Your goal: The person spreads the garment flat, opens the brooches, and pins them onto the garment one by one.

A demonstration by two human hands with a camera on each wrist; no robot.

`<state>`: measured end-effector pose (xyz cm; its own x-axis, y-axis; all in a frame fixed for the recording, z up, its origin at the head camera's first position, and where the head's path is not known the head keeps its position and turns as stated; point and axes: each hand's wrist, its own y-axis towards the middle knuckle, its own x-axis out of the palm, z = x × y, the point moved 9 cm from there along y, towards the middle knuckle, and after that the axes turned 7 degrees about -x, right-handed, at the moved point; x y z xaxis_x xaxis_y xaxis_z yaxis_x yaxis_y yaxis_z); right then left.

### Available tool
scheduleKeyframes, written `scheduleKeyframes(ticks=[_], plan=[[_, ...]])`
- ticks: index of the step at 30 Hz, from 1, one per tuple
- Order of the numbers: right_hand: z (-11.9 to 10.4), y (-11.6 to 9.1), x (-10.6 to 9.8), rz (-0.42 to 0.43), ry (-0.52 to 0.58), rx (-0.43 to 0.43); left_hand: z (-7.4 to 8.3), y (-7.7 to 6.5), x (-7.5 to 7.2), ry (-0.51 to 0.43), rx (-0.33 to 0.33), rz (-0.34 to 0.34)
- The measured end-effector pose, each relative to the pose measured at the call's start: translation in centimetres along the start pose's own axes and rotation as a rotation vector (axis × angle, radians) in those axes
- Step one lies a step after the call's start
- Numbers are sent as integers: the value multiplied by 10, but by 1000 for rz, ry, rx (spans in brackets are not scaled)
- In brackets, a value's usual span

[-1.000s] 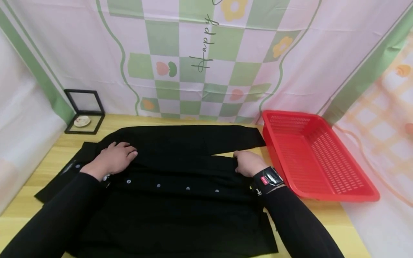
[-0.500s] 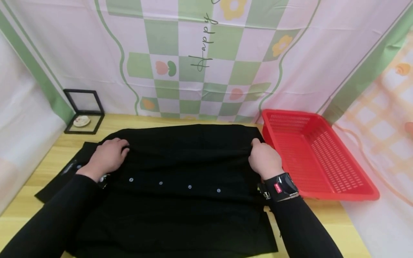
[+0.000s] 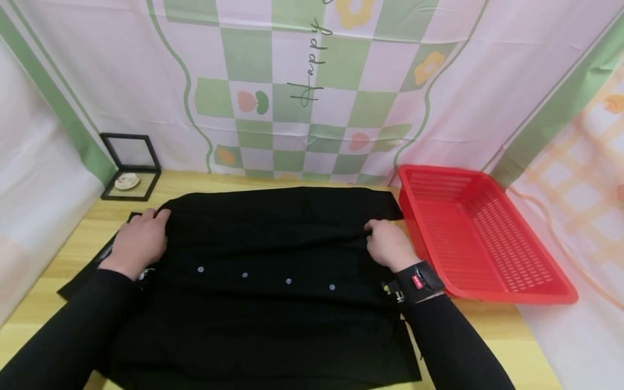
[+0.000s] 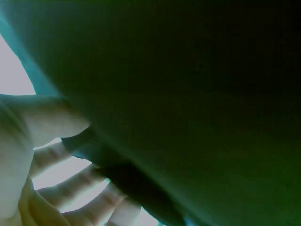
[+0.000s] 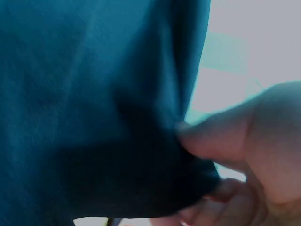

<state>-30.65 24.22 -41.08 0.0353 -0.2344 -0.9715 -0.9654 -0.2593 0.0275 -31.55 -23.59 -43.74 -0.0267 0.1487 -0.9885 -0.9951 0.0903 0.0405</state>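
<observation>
A black button-up shirt (image 3: 273, 238) lies spread on the wooden table (image 3: 487, 319), with a row of pale buttons across its middle. My left hand (image 3: 138, 241) is at the shirt's left edge. In the left wrist view the thumb (image 4: 42, 117) and curled fingers hold dark cloth (image 4: 197, 94) between them. My right hand (image 3: 387, 245) sits on the shirt's right side, beside the basket. In the right wrist view its thumb (image 5: 235, 136) pinches a fold of the cloth (image 5: 94, 94). Both arms wear black sleeves.
A red slatted plastic basket (image 3: 492, 281) stands at the right, close to my right hand. A black open frame with a small dish (image 3: 128, 181) sits at the back left corner. Patterned cloth hangs behind and at both sides.
My left hand slid left to the shirt's edge. My right hand went out to the far right corner and came back a little. The strip of bare table below the sleeve is covered.
</observation>
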Motion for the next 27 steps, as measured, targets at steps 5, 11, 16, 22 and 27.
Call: scheduleKeyframes(ticks=[5,11,16,22,27], plan=[[7,-3,-25,153,8,46,-14,10,1,9,27,4],[6,-4,-39,213,50,54,-22,25,-8,-12,64,48],[9,-6,-48,235,32,79,-24,33,-21,-82,76,100],[16,-6,-66,296,20,112,-31,37,-20,-180,24,17],[20,4,-76,254,105,80,-30,37,-18,-224,33,2]])
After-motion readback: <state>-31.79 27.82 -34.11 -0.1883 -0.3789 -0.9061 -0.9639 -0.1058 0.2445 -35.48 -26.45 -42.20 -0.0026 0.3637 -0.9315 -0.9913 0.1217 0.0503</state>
